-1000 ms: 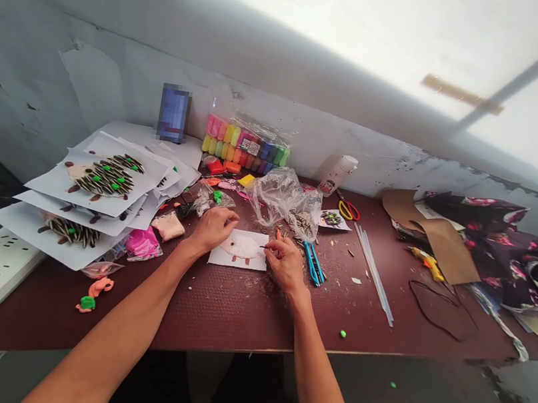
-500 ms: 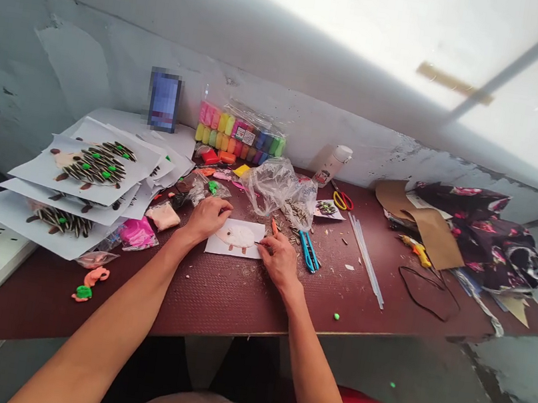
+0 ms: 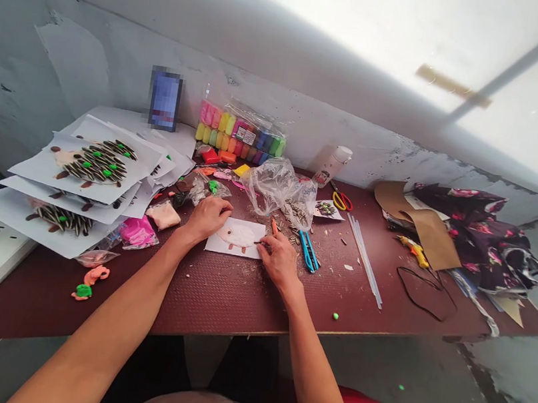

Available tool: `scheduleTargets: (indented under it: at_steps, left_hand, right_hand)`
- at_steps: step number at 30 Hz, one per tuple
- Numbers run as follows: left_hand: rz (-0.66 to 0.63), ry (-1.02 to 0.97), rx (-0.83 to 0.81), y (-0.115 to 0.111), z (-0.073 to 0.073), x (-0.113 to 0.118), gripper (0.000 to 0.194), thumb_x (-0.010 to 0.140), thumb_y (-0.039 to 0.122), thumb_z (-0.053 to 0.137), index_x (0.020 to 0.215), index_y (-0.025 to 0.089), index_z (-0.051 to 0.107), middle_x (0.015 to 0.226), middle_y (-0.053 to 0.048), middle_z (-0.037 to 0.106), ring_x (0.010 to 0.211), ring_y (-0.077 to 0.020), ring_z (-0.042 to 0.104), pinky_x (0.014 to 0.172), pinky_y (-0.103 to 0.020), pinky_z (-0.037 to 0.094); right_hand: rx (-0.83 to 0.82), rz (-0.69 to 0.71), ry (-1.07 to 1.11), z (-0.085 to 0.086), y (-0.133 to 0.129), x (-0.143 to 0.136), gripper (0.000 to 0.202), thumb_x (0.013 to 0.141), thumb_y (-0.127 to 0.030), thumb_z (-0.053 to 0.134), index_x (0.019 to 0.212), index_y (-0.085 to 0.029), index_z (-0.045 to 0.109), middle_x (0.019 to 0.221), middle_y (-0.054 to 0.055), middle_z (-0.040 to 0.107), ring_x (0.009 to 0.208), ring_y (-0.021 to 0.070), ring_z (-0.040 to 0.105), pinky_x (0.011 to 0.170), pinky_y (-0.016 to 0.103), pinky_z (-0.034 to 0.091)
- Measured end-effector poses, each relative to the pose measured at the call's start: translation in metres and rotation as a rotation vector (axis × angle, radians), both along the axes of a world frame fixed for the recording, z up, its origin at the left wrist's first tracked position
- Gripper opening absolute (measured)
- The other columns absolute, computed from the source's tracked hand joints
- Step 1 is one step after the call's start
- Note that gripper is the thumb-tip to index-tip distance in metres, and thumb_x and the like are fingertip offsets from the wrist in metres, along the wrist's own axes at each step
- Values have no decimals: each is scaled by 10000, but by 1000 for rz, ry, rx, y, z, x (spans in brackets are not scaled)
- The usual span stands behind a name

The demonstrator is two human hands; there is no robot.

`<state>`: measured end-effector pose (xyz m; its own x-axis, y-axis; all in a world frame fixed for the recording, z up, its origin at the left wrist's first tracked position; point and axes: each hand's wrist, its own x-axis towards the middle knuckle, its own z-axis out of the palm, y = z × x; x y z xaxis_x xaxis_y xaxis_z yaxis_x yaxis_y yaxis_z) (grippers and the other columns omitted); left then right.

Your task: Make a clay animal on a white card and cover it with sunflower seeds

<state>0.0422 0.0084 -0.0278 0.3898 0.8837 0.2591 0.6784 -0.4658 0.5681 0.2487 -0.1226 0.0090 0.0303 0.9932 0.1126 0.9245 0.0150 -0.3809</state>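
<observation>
A white sheet of paper (image 3: 214, 245) lies before me. On it is a pale clay hedgehog shape (image 3: 240, 235) with small brown feet and a dark eye. My right hand (image 3: 279, 257) is at the paper's right edge, its thumb and finger pinched on a small dark sunflower seed (image 3: 257, 243) at the shape's right end. My left hand (image 3: 208, 218) rests at the paper's upper left corner, fingers curled together; whatever they may hold is hidden. Loose sunflower seeds (image 3: 292, 213) lie beyond my right hand, partly under a clear plastic bag (image 3: 269, 185).
A stack of finished hedgehog pictures (image 3: 87, 161) stands at the left. A blue utility knife (image 3: 309, 253), scissors (image 3: 342, 201), clear glue sticks (image 3: 365, 263) and a yellow glue gun (image 3: 414, 251) lie to the right. Behind are packs of coloured clay (image 3: 241, 133) and a white bottle (image 3: 332, 166).
Both hands keep almost the same place and grip. The view has shifted very slightly; nothing else has visibly moved.
</observation>
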Motion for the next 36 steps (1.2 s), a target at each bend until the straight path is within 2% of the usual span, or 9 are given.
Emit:
scheduleTargets:
  at_steps: [12, 18, 22, 26, 36]
  left_hand:
    - [-76, 32, -13, 2, 1, -2, 320, 803, 142, 497, 867, 207, 804, 982, -94, 768, 991, -273, 670, 971, -407, 518]
    - [-96, 22, -44, 4, 7, -6, 388, 735, 118, 481, 940, 194, 802, 1001, -84, 763, 1003, -264, 661, 971, -404, 516]
    - [-237, -14, -77, -2, 19, -6, 379, 725, 210, 588, 1055, 222, 774, 1142, -51, 748, 1113, -267, 627, 1023, -405, 478]
    - [-369, 36, -86, -13, 26, 0, 496, 700, 365, 740, 1188, 271, 723, 1285, -41, 691, 1246, -304, 551, 1092, -447, 399]
    - [-426, 179, -111, -21, 17, 8, 654, 667, 417, 778, 1295, 287, 650, 1376, -58, 624, 1359, -337, 438, 1121, -460, 322]
  right_hand:
    - [-8, -15, 12, 1, 2, 0, 163, 936, -197, 605, 980, -214, 761, 1016, 69, 705, 932, 201, 655, 797, 272, 448]
    - [28, -5, 38, 1, 1, 1, 203, 960, -193, 555, 983, -212, 755, 1009, 70, 708, 917, 191, 656, 785, 258, 446]
    - [32, -15, 43, -1, 0, 2, 221, 962, -182, 536, 1009, -212, 750, 1043, 82, 715, 949, 202, 664, 815, 268, 457]
    - [48, -34, 44, -3, -1, 3, 247, 959, -158, 518, 1048, -210, 743, 1084, 91, 715, 966, 202, 664, 834, 277, 460]
    - [-14, -83, 4, 3, -7, -1, 98, 909, -214, 636, 869, -213, 726, 947, 58, 708, 867, 187, 641, 757, 269, 428]
